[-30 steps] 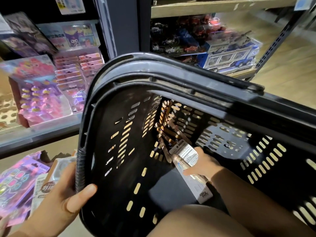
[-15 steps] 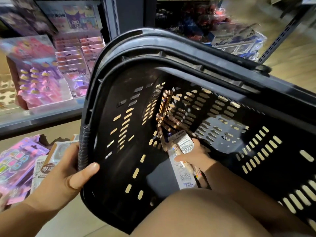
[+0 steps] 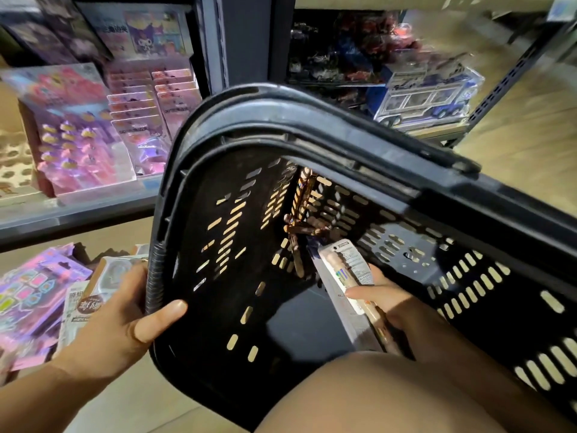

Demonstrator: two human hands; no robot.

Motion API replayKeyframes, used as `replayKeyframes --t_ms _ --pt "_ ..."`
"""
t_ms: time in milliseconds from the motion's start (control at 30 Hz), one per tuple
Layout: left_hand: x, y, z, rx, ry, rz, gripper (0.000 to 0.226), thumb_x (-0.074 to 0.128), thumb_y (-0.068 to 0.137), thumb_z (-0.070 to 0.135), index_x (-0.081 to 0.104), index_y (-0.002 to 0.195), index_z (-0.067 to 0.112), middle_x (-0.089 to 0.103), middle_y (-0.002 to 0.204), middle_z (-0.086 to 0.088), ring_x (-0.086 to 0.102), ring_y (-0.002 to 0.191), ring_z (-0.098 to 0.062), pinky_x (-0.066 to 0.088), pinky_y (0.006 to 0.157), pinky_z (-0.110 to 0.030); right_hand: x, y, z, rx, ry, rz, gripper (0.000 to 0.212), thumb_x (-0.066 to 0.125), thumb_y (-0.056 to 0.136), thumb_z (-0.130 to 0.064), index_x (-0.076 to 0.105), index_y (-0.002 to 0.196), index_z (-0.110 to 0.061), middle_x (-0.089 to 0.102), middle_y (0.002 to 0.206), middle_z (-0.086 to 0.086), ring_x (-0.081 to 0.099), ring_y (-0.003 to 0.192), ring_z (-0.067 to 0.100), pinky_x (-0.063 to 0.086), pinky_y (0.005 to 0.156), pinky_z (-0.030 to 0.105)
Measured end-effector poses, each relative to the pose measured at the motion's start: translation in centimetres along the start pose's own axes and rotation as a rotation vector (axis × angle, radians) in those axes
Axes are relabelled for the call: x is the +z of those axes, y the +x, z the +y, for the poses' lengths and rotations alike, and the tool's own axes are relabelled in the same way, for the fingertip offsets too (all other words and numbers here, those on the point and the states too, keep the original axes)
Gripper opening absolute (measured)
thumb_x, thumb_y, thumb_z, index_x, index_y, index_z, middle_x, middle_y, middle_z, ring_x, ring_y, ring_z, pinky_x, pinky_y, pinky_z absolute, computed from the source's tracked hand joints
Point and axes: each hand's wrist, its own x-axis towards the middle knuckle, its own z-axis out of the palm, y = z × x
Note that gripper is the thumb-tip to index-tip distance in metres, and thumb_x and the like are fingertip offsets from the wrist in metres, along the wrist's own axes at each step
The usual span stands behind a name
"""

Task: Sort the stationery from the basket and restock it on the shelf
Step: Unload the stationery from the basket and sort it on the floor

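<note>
Mid-task. Left hand (image 3: 118,317) grips the tilted basket (image 3: 199,323) by its rim; right hand (image 3: 390,303) fingers (image 3: 359,292) pinch a pen pack (image 3: 345,267) inside. Brown pens (image 3: 304,228) left in the corner; shelf (image 3: 78,217) restock not yet done.

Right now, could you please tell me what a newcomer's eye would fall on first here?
The tilted black basket fills the centre, its rim held at lower left by the left hand. Inside it, the right hand holds a white pen pack, with brown pens heaped in the far corner. Pink packs line the shelf at upper left.
</note>
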Motion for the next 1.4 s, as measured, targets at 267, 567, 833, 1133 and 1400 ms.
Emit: replayKeyframes --t_ms 267,567,833,1133,1400 --pt "-1.4 -0.2 -0.7 -0.107 0.218 -0.02 0.096 0.071 0.038 0.087 0.053 0.117 0.036 0.061 0.077 0.01 0.048 0.057 -0.01 0.043 0.049 -0.055 2.1 -4.5 -4.7 -0.145 -0.174 -0.213 0.082 0.082 0.052 -0.018 0.052 0.126 -0.036 0.066 0.123 -0.012 0.06 0.116 0.007 0.042 0.103 0.034" --pt "1.4 -4.8 2.3 -0.029 0.264 0.409 0.056 0.069 0.071 0.063 0.048 0.098 0.018 0.052 0.087 0.0 0.055 0.081 -0.009 0.047 0.075 -0.023 6.8 -10.5 -9.9 -0.176 -0.411 -0.35 0.08 0.078 0.066 -0.004 0.044 0.124 -0.047 0.069 0.115 -0.017 0.063 0.11 0.004 0.049 0.095 0.031" --pt "5.7 -8.1 6.6 -0.396 -0.167 -0.017 0.092 0.064 0.047 0.087 0.055 0.113 0.024 0.069 0.099 0.004 0.062 0.087 -0.014 0.052 0.084 -0.036 9.3 -16.8 -14.6 -0.289 -0.649 -0.41 0.094 0.081 0.05 -0.005 0.043 0.127 -0.044 0.067 0.113 -0.023 0.061 0.108 -0.002 0.052 0.081 0.021" --pt "7.6 -10.6 9.6 -0.313 -0.767 -0.019 0.043 0.061 0.083 0.036 0.066 0.119 0.014 0.074 0.107 -0.009 0.072 0.095 -0.022 0.054 0.082 -0.034 10.9 -20.2 -16.3 -0.332 -0.809 -0.526 0.102 0.081 0.057 0.0 0.034 0.141 -0.035 0.056 0.133 -0.014 0.051 0.126 0.006 0.048 0.1 0.032" --pt "5.6 -11.6 11.6 -0.272 -0.984 0.226 0.069 0.055 0.07 0.061 0.066 0.119 0.015 0.074 0.106 -0.014 0.072 0.098 -0.03 0.053 0.095 -0.049 17.9 -23.2 -18.5 -0.43 -0.667 -0.604 0.09 0.079 0.046 -0.012 0.046 0.126 -0.038 0.067 0.118 -0.013 0.062 0.111 0.006 0.054 0.086 0.026"
